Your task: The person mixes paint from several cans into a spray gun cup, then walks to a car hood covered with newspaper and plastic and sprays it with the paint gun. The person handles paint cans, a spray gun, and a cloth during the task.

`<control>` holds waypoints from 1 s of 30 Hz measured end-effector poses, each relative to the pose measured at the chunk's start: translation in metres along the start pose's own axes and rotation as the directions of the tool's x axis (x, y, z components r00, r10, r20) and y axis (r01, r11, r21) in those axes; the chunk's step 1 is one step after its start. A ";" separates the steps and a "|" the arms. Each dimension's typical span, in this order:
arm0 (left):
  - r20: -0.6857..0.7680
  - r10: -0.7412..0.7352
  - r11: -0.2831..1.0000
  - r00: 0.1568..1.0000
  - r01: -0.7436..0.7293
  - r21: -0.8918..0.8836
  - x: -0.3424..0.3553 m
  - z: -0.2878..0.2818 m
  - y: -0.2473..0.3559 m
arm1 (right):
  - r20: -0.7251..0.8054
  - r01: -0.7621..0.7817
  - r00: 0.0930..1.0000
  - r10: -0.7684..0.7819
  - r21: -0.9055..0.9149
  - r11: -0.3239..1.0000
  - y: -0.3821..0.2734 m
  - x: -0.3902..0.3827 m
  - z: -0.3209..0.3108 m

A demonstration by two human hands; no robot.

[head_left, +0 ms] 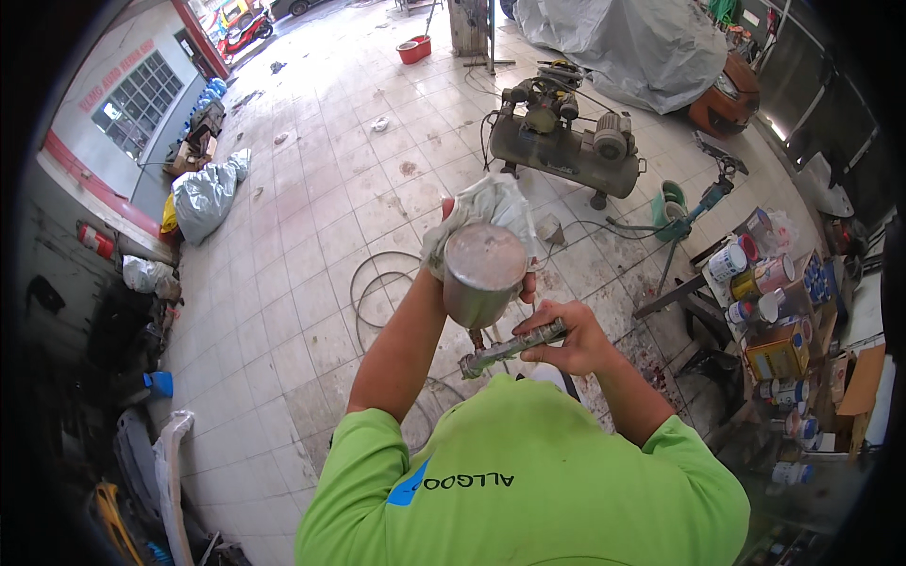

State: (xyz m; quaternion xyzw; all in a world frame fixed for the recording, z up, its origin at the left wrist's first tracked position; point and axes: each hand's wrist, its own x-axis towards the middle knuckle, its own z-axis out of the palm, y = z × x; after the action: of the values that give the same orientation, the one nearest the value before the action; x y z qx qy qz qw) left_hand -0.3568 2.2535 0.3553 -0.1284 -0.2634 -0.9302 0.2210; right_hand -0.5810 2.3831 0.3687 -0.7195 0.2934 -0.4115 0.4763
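spray gun: a grimy metal spray gun (505,353), held up in the air just in front of the person's chest, its body slanting from lower left up to the right
metal cup: a dull, round metal cup (477,292) set above the gun body and joined to it by a short narrow neck, its flat round top smudged and facing the camera
cloth: a pale, crumpled cloth (495,200) bunched against the far side of the cup and spilling past its left edge
left grip: the left grip (529,287) is curled round the back of the cup with the cloth; most of it is hidden, with fingertips showing at the cup's right side
right grip: the right grip (578,340) is closed firmly on the right end of the gun body, thumb below and fingers above
shirt: bright green shirt (557,481) with short sleeves, close beneath the gun
floor: pale square tiles (274,321), stained in places, with a looped hose (355,300) lying beyond the left forearm
compressor: a dark air compressor (562,156) on the floor beyond the cloth, a little to the right
bucket: a green bucket (660,209) right of the compressor
paint cans: several cans (728,263) crowded at the right, near a yellow tin (779,352)
far side: a red basin (413,50), and a grey cover (613,52) draped over an orange vehicle (726,99)
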 end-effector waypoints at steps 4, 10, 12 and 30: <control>-0.099 0.060 0.982 0.993 -0.076 -0.171 -0.041 -0.038 -0.006 | -0.049 -0.181 0.980 0.192 0.170 0.969 0.017 0.024 0.009; -0.465 0.275 0.889 0.842 -0.038 0.457 -0.093 -0.082 0.006 | -0.098 -0.207 0.968 0.233 0.217 0.954 0.048 0.090 0.000; -0.528 0.359 0.868 0.769 -0.067 0.492 -0.102 -0.112 0.018 | -0.073 -0.220 0.968 0.240 0.210 0.952 0.065 0.119 -0.007; -0.690 0.571 0.805 0.445 -0.467 0.366 -0.233 -0.320 0.334 | 0.040 -0.065 0.997 0.062 0.078 0.995 0.199 0.597 -0.069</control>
State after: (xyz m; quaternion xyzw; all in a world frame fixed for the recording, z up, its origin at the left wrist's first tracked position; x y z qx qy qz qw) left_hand -0.0337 1.9031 0.1518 0.2229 -0.1459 -0.7599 0.5929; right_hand -0.3552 1.7916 0.3852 -0.6979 0.2905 -0.3942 0.5227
